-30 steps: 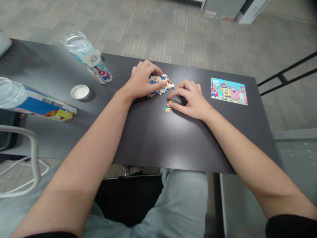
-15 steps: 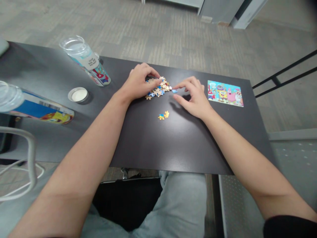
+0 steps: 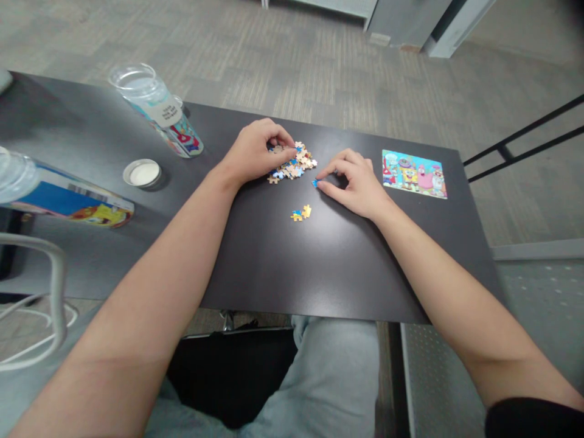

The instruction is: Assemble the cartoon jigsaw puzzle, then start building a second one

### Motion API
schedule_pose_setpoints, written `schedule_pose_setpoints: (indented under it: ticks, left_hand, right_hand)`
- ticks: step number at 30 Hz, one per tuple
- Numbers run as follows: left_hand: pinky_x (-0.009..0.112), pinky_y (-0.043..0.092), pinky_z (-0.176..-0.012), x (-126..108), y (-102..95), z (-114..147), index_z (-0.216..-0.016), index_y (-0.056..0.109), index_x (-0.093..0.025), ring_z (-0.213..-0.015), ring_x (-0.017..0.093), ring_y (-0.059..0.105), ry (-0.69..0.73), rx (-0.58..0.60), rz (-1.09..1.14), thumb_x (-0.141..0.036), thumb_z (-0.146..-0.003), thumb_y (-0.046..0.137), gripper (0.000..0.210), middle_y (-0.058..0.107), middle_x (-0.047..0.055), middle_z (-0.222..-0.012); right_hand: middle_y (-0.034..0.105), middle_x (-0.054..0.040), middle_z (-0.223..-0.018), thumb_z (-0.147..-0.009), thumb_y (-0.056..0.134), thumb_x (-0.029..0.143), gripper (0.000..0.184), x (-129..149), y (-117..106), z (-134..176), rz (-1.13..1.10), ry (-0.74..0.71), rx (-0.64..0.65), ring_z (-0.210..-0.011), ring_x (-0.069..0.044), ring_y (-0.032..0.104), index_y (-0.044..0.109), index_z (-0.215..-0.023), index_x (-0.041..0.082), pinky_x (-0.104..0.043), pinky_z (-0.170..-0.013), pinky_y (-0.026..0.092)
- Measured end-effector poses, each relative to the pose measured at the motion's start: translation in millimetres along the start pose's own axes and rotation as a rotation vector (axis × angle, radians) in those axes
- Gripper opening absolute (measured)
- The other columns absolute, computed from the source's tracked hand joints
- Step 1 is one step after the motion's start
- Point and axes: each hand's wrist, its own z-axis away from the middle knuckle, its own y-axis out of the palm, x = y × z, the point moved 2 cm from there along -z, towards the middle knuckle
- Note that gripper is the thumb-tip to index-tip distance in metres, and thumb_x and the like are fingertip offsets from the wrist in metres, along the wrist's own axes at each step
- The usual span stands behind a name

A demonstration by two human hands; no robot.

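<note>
A blue jigsaw puzzle piece (image 3: 314,182) is pinched between the thumb and index finger of my right hand (image 3: 353,185), just right of the pile. My left hand (image 3: 258,149) rests at the left side of a heap of jigsaw pieces (image 3: 298,164), some face down and tan, others showing blue. Its thumb and index fingertips come together over the heap; whatever they hold is hidden. Nearer to me on the dark table lie a few yellow and blue pieces (image 3: 301,213), close together or joined.
A colourful cartoon picture card (image 3: 414,174) lies at the right of the table (image 3: 319,267). On the left are a clear-topped tube (image 3: 157,109), a second printed tube (image 3: 77,198) on its side or tilted, and a round lid (image 3: 143,174). A white curved tube (image 3: 57,286) rises at the lower left.
My right hand has closed its thumb and index finger on the blue piece and drawn it slightly toward me. My left hand stays at the heap, its fingertips nearly unchanged.
</note>
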Motion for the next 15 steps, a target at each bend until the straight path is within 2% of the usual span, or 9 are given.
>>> schedule_pose_setpoints:
  ticks: [3,5,10,15]
  left_hand:
    - [0.060,0.063,-0.113,-0.6,0.9,-0.4,-0.101,0.089,-0.034,-0.108,0.032,0.075,0.004,0.004,0.002,-0.044,-0.094,0.091,0.012,0.086,0.007,-0.111]
    - [0.060,0.063,-0.114,-1.1,-0.8,-0.1,-0.102,0.088,-0.033,-0.109,0.032,0.075,0.000,0.012,0.015,-0.044,-0.095,0.091,0.013,0.085,0.007,-0.112]
    - [0.059,0.064,-0.116,-4.9,-15.5,3.7,-0.099,0.085,-0.033,-0.127,0.035,0.073,-0.010,0.028,0.041,-0.049,-0.081,0.110,0.035,0.079,0.009,-0.125]
    - [0.066,0.058,-0.124,-11.9,-21.2,7.3,-0.092,0.090,-0.035,-0.143,0.041,0.067,0.018,0.152,-0.020,-0.070,-0.072,0.118,0.049,0.075,0.009,-0.126]
  right_hand:
    - [0.085,-0.0090,-0.135,-0.111,0.096,0.051,0.018,8.2,-2.4,0.3,-0.107,-0.153,0.153,-0.129,-0.041,0.080,0.094,-0.118,0.035,-0.066,-0.122,0.055]
    - [0.086,-0.0086,-0.131,-0.111,0.097,0.057,0.022,10.6,-2.6,-0.2,-0.172,-0.217,0.194,-0.127,-0.042,0.081,0.094,-0.118,0.036,-0.066,-0.121,0.057]
    - [0.087,-0.0096,-0.124,-0.117,0.087,0.057,0.023,0.9,1.7,-3.3,-0.258,-0.157,0.071,-0.107,-0.035,0.077,0.093,-0.123,0.036,-0.057,-0.102,0.065]
    - [0.086,-0.0093,-0.121,-0.116,0.086,0.046,0.016,-0.7,2.9,-3.0,-0.242,-0.166,0.032,-0.100,-0.031,0.073,0.093,-0.122,0.033,-0.052,-0.096,0.064]
